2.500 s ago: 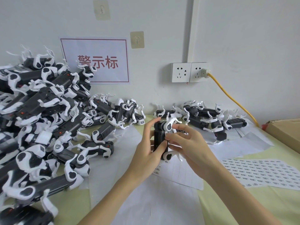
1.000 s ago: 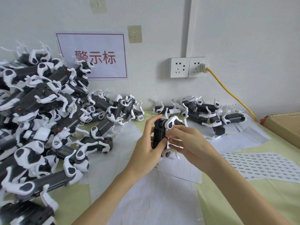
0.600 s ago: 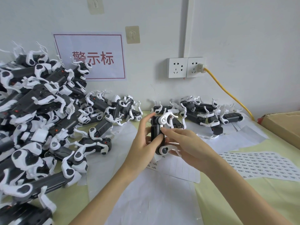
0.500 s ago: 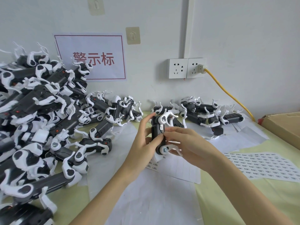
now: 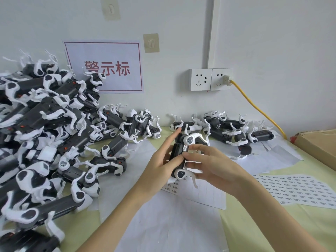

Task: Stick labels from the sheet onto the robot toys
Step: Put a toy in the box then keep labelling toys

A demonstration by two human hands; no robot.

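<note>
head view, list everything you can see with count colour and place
held toy: one, black body with white legs, upright between both hands above the papers
toy heap: too many to count, black and white, piled at left against the wall
toy cluster: several, black and white, at the back right by the wall
label sheet: one, white with rows of small printed labels, flat at right
papers: several, plain white, spread over the yellow-green table
sign: one, white with red border and red characters, on the wall
sockets: two, white, on the wall
cable: one, yellow, plugged into the right socket
hooks: two, clear, on the wall
cardboard box: one, brown, far right
left hand: grips the toy's body
right hand: fingers on the toy's side
</note>
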